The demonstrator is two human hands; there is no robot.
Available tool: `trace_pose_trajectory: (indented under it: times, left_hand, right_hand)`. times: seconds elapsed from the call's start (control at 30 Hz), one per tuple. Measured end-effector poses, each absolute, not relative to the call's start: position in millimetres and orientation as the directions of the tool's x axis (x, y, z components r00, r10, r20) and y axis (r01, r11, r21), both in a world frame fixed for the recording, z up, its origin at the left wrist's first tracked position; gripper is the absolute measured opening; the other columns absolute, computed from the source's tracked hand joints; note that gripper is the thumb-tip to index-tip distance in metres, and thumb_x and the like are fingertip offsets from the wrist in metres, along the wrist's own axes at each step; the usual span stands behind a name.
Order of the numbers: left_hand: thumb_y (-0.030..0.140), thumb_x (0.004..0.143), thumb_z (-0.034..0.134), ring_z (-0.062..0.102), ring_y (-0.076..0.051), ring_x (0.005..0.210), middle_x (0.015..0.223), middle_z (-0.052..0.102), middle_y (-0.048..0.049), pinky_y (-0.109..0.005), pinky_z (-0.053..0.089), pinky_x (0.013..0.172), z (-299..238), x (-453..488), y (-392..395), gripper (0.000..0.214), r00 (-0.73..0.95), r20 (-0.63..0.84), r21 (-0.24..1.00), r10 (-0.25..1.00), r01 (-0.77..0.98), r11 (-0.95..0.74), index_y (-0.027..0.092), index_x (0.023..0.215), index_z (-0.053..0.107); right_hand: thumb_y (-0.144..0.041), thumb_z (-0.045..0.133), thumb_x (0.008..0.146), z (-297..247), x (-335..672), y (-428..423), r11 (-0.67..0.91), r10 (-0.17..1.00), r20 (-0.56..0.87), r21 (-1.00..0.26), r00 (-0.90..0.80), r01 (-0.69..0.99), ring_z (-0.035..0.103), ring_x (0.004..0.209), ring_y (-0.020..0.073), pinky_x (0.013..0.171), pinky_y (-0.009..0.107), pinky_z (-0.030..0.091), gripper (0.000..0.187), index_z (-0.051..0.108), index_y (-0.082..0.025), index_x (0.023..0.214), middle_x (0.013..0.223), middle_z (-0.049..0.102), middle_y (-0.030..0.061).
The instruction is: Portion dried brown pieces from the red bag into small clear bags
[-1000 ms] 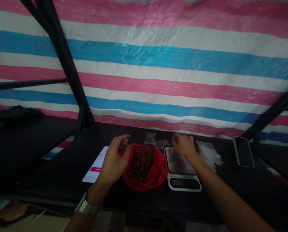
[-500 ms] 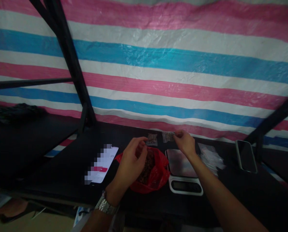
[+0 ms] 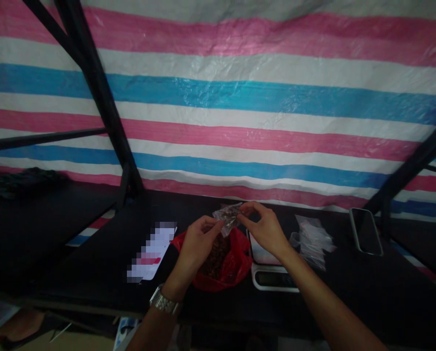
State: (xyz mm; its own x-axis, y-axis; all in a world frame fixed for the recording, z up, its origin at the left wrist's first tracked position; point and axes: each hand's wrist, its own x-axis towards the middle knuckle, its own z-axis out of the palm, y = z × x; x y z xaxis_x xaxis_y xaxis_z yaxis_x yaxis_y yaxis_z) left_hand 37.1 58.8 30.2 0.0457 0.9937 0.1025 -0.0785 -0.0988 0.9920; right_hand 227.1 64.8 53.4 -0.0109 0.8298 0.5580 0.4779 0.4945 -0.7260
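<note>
Over the far side of the red bag (image 3: 236, 261), a small clear packet (image 3: 228, 218) hangs between two hands — the left hand (image 3: 199, 241) pinching its near edge, the right hand (image 3: 265, 228) its right edge, fingertips closed. Right of the bag sits the scale (image 3: 272, 282), partly hidden; clear bags (image 3: 315, 242) lie farther right.

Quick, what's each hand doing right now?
Left hand: closed, pinching the lower edge of a small clear bag.
Right hand: closed, pinching the same bag's right side.
</note>
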Motion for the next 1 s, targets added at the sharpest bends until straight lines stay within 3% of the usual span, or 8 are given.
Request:
trace_pose_trajectory:
  times: [0.17,0.4,0.53,0.67,0.83,1.0]
  left_hand:
    - [0.066,0.061,0.089,0.057,-0.012,0.058,0.063,0.068,0.0007,-0.024,0.041,0.056,35.6,34.3,54.4,0.054,0.039,0.068,0.987,0.997,-0.151,-0.061,0.019,0.068,0.065]
    - [0.068,0.061,0.089,0.055,-0.012,0.061,0.065,0.061,0.0037,-0.023,0.041,0.057,33.7,30.1,53.6,0.057,0.106,0.043,0.979,0.993,-0.204,-0.021,0.020,0.069,0.060]
    - [0.071,0.065,0.086,0.041,-0.009,0.052,0.058,0.052,0.0066,-0.022,0.030,0.050,31.2,25.7,55.4,0.058,0.144,0.031,0.984,0.989,-0.179,-0.005,0.020,0.067,0.058]
    - [0.070,0.064,0.086,0.044,-0.010,0.055,0.060,0.054,0.0058,-0.022,0.033,0.052,32.6,21.6,55.7,0.058,0.169,0.051,0.987,0.984,-0.157,-0.024,0.020,0.066,0.058]
    - [0.068,0.068,0.084,0.048,-0.011,0.057,0.061,0.058,0.0052,-0.023,0.036,0.053,40.5,21.7,48.7,0.053,0.212,0.084,0.991,0.974,-0.121,-0.059,0.019,0.074,0.069]
    - [0.058,0.071,0.086,0.046,-0.010,0.052,0.056,0.055,0.0066,-0.021,0.036,0.050,38.6,28.1,45.3,0.046,0.169,0.069,0.991,0.983,-0.128,-0.048,0.021,0.066,0.060]
  right_hand:
    - [-0.022,0.069,0.090,57.7,211.5,54.1,0.540,0.803,0.593,-0.679,-0.062,0.498,0.068,0.089,0.0213,0.085,0.036,0.050,0.006,0.074,-0.022,0.094,0.096,0.076,0.0045]
    - [-0.029,0.075,0.088,63.8,184.2,40.9,0.393,0.918,0.357,-0.879,-0.176,0.269,0.070,0.080,0.0171,0.074,0.028,0.051,0.010,0.075,-0.022,0.095,0.088,0.077,0.0007]
    - [-0.023,0.076,0.083,62.8,185.1,42.7,0.296,0.950,0.256,-0.921,-0.179,0.253,0.071,0.077,0.0181,0.073,0.028,0.052,0.008,0.077,-0.020,0.090,0.083,0.078,0.0010]
    - [-0.024,0.069,0.086,61.3,185.1,43.7,0.227,0.968,0.181,-0.929,-0.175,0.293,0.071,0.074,0.0186,0.069,0.028,0.051,0.009,0.076,-0.019,0.085,0.080,0.077,0.0028]
    - [-0.024,0.062,0.083,58.9,185.2,47.1,0.235,0.959,0.280,-0.863,0.037,0.447,0.067,0.067,0.0180,0.064,0.028,0.047,0.011,0.068,-0.021,0.075,0.072,0.073,0.0012]
    - [-0.025,0.060,0.084,58.5,185.8,47.3,0.303,0.896,0.421,-0.812,0.141,0.498,0.067,0.065,0.0200,0.063,0.030,0.049,0.009,0.065,-0.023,0.077,0.071,0.072,0.0017]
